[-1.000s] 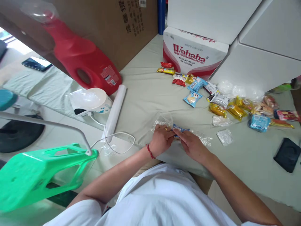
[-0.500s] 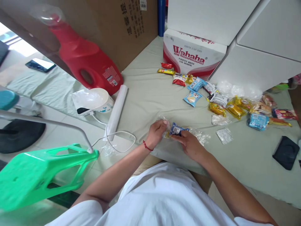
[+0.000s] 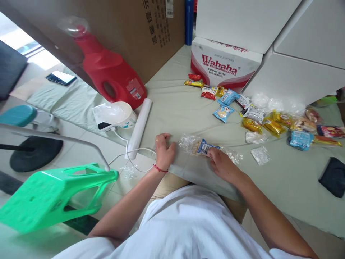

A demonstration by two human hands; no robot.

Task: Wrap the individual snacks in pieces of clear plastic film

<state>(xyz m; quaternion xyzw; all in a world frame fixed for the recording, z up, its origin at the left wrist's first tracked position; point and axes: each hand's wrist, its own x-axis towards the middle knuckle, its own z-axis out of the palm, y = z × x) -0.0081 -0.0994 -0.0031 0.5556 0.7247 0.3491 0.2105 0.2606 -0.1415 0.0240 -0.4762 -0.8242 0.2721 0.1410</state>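
A clear plastic bag with a blue snack packet and a yellowish one inside lies on the pale green cloth near the table's front edge. My right hand rests on the bag's right part, fingers pinched on it by the blue packet. My left hand, with a ring and a red wrist cord, sits just left of the bag with its fingers curled loosely, apart from the plastic.
Several wrapped snacks lie scattered at the back right before a Wahaha box and white boxes. Small clear bags, a black pad, a white roll, a white device with cable, a red jug, a green stool.
My left hand has let go of the bag and moved left. The bag with the packets now lies flat on the cloth under my right hand.
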